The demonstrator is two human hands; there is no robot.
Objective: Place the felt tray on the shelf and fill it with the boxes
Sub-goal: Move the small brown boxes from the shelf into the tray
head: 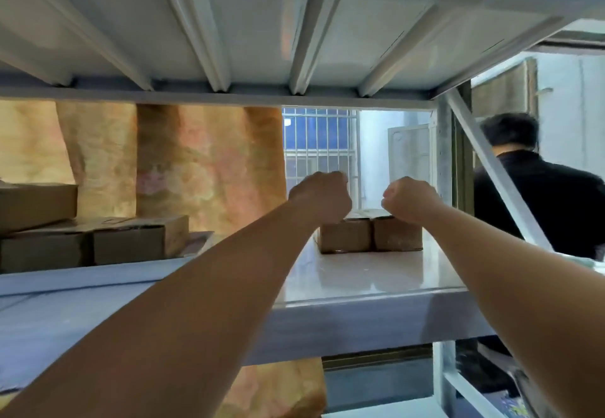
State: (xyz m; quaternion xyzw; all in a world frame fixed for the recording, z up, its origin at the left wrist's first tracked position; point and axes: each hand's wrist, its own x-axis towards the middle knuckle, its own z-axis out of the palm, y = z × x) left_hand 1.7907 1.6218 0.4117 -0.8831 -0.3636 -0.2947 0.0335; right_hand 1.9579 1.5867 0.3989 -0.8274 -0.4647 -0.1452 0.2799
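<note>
left hand (319, 196), right hand (411, 200), fisted above boxes (345, 237) on shelf (360, 275), seemingly empty

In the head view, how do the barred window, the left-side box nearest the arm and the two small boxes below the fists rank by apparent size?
1. Barred window
2. Left-side box
3. Small left box and small right box look alike: tied.

The shelf (360, 286) is smooth, glossy painted metal, the boxes (345, 236) on it are matt brown cardboard, and the far curtain (196, 162) looks like cloth.
</note>
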